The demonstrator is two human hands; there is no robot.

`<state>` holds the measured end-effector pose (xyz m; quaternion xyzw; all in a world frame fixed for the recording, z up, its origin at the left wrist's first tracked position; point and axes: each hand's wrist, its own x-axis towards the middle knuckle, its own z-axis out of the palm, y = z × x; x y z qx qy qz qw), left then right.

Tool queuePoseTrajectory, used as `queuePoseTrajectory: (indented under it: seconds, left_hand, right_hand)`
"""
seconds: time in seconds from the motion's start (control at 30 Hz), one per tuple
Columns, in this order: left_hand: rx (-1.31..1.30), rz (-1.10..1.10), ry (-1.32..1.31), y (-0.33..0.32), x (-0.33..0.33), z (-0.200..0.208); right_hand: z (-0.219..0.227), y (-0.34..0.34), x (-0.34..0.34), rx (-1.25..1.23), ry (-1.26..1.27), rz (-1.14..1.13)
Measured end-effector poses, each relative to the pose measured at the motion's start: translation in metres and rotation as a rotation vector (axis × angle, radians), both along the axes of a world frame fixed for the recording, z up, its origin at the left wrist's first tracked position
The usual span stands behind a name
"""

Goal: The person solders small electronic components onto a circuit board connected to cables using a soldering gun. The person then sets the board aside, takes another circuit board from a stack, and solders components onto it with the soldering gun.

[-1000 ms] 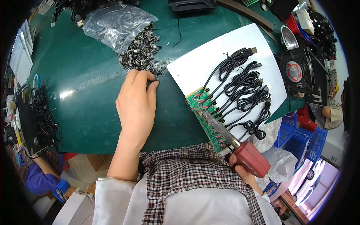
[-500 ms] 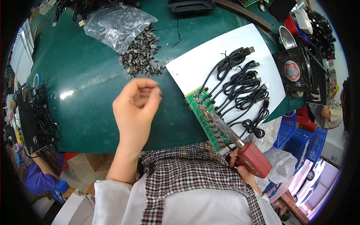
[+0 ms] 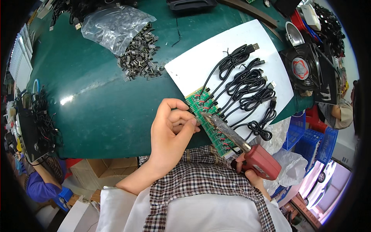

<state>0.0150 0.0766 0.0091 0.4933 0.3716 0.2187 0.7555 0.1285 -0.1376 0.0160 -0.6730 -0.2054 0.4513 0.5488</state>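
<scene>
Left hand [image 3: 172,135]: fingers curled, thumb drawn in close, at the left edge of a green circuit board [image 3: 216,134]; whether this narrow grip holds a small part or touches the board cannot be told. Right hand [image 3: 252,178]: partly hidden, closed around the handle of a red-handled soldering iron [image 3: 235,135], tip over the board. Board: at the near left side of a white sheet [image 3: 201,65], coiled black cables [image 3: 247,79] to its right; far left, a heap of small pinned parts [image 3: 139,56] by a clear plastic bag [image 3: 116,27].
</scene>
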Motion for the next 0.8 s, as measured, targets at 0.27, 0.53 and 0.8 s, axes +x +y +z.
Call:
queuePoseTrajectory:
  seconds: [0.27, 0.53, 0.8]
  left_hand:
    - [0.024, 0.004, 0.03, 0.002, 0.002, -0.002]
    - [0.048, 0.025, 0.014, 0.0, 0.004, -0.004]
    - [0.032, 0.033, -0.007, -0.001, 0.004, -0.005]
  right_hand:
    - [0.005, 0.0, 0.001, -0.045, 0.01, 0.041]
    - [-0.003, -0.006, 0.0, 0.039, 0.083, -0.042]
    - [-0.012, -0.013, -0.001, 0.025, 0.036, 0.002]
